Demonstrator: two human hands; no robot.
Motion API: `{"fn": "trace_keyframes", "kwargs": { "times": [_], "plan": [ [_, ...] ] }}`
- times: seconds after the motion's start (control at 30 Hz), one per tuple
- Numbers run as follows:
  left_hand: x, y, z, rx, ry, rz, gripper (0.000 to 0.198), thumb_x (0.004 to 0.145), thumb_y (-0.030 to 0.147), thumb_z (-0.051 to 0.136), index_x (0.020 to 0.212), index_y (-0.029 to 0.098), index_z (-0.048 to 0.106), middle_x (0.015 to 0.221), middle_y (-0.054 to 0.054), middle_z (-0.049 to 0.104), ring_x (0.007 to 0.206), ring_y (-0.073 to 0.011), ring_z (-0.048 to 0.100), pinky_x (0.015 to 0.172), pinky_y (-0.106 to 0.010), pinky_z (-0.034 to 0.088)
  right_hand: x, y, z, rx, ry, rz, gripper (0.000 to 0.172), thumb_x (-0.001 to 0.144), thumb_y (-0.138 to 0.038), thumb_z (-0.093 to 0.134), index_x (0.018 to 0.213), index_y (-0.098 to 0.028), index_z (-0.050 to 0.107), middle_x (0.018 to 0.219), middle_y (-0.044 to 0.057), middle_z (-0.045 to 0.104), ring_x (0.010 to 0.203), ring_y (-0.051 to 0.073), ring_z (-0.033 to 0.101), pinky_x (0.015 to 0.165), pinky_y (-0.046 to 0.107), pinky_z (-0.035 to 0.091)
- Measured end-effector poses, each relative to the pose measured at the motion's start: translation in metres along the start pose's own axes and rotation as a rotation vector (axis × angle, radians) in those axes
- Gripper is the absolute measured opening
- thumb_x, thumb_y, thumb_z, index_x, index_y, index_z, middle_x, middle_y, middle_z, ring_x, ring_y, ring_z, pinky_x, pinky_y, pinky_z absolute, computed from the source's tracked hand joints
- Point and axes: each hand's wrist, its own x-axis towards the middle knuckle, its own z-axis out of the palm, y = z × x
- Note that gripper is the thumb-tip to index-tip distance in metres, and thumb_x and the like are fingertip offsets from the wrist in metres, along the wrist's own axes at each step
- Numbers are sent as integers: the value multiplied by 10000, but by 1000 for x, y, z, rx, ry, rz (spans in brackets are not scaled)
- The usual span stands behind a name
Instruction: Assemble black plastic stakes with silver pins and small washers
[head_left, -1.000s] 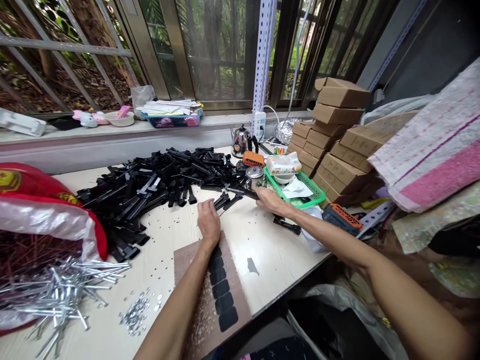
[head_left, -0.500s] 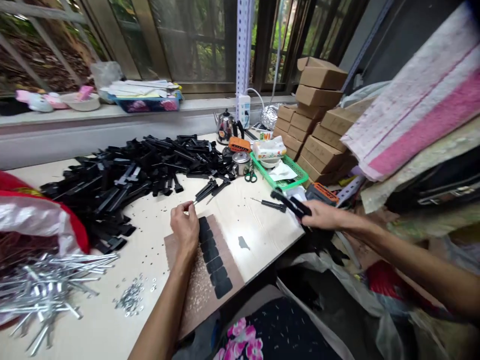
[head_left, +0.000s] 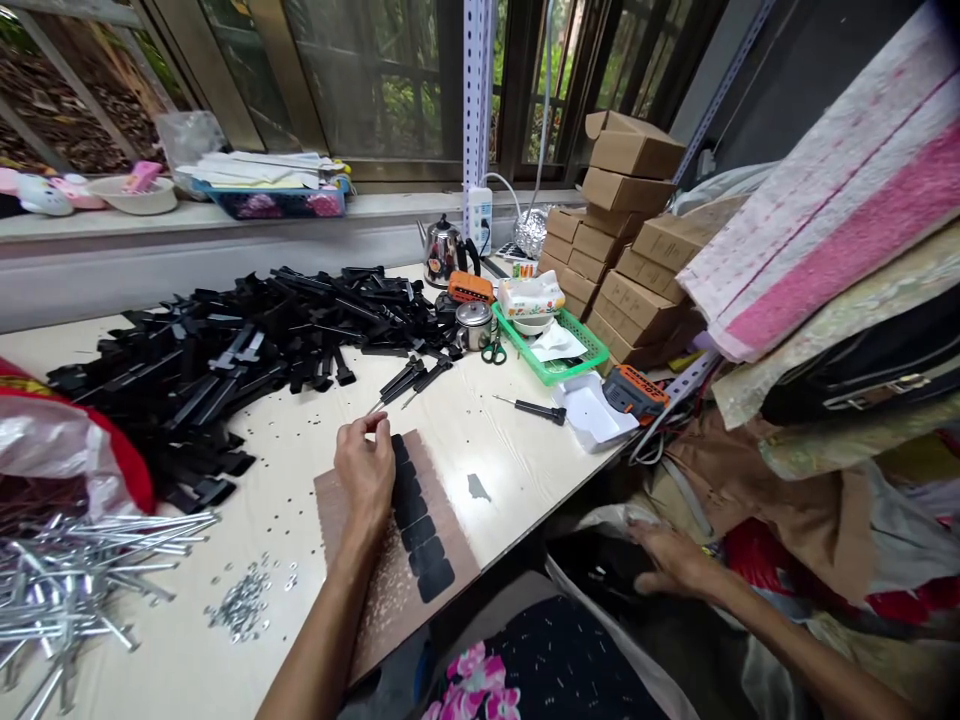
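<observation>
My left hand [head_left: 365, 462] rests at the far end of a brown board [head_left: 375, 625], thumb and fingers pressed together; what they hold, if anything, is hidden. Beside it a row of black flat pieces [head_left: 416, 525] lies along the board. Just beyond the fingers are several black-handled pieces with thin metal shafts [head_left: 405, 378]. My right hand [head_left: 671, 562] hangs below the table's right edge, fingers apart and holding nothing, over the mouth of a pale plastic bag [head_left: 611, 516] with a dark inside. Another black piece with a metal shaft [head_left: 534, 408] lies on the table.
A large heap of black plastic parts [head_left: 300, 320] covers the back left. Long metal bolts [head_left: 67, 590] and small washers [head_left: 241, 605] lie nearer. At the back right are a kettle [head_left: 442, 250], scissors [head_left: 493, 352], a green basket [head_left: 559, 372], a white tray [head_left: 592, 410] and stacked cardboard boxes [head_left: 637, 300].
My right hand has let go of a long black part and moved down from beside the white tray to the bag. My left hand stays at the board in much the same pose.
</observation>
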Motion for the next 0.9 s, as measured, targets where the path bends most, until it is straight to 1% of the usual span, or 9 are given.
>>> {"fn": "trace_keyframes", "kwargs": {
  "times": [0.07,0.13,0.2,0.27,0.33,0.4,0.53,0.7,0.9],
  "plan": [
    [0,-2,1,17,0,-2,270,865,326,439,978,191,644,946,-58,614,728,-182,566,732,-319,471,30,-34,-28,57,-9,-107,292,817,-328,529,1074,-229,627,1045,95,651,949,218,617,843,333,475],
    [1,-2,3,31,-7,0,269,865,318,433,973,189,641,934,-56,609,718,-181,564,728,-321,471,71,-73,-51,41,127,-234,282,925,-299,394,1061,-213,625,1033,88,648,931,195,601,843,312,460],
    [0,-1,3,46,-21,5,258,861,303,435,962,185,641,915,-55,605,703,-180,561,732,-325,471,117,-109,-62,-94,278,-336,324,957,-246,330,1126,-193,601,1073,101,633,992,212,556,885,334,429],
    [0,1,0,47,-32,11,248,859,292,439,955,182,640,909,-56,605,702,-179,561,743,-326,469,159,-135,-61,-282,308,-329,344,954,-201,324,1202,-186,562,1058,107,631,993,240,524,863,358,419],
    [0,1,-9,43,-36,11,252,865,305,440,965,184,637,928,-58,608,711,-180,564,742,-324,469,193,-151,-52,-422,284,-296,385,923,-127,345,1275,-158,499,1017,119,626,973,258,510,836,375,408],
    [0,-1,-21,49,-38,1,266,874,328,435,979,188,635,959,-62,611,707,-179,566,729,-324,471,218,-162,-42,-476,277,-298,396,888,-62,353,1246,-129,509,981,134,609,939,262,508,812,378,395],
    [-3,-6,-43,56,-9,-39,284,877,351,437,969,180,644,962,-71,621,689,-183,557,721,-337,479,255,-194,-34,-478,304,-441,299,892,-53,346,1071,-129,573,1031,143,551,906,237,500,782,350,370],
    [-18,-1,-58,-7,-22,-74,302,880,387,448,999,192,645,966,-61,622,630,-166,538,628,-319,484,293,-245,-30,-496,230,-774,236,945,-111,374,1057,-197,564,1073,74,537,928,169,493,797,294,348],
    [-31,-1,-77,30,22,-81,298,875,391,453,969,194,656,939,-62,622,670,-167,558,637,-303,489,311,-270,-19,-515,193,-953,227,931,-81,379,886,-129,597,973,86,560,845,158,516,768,301,365]
  ]
}}
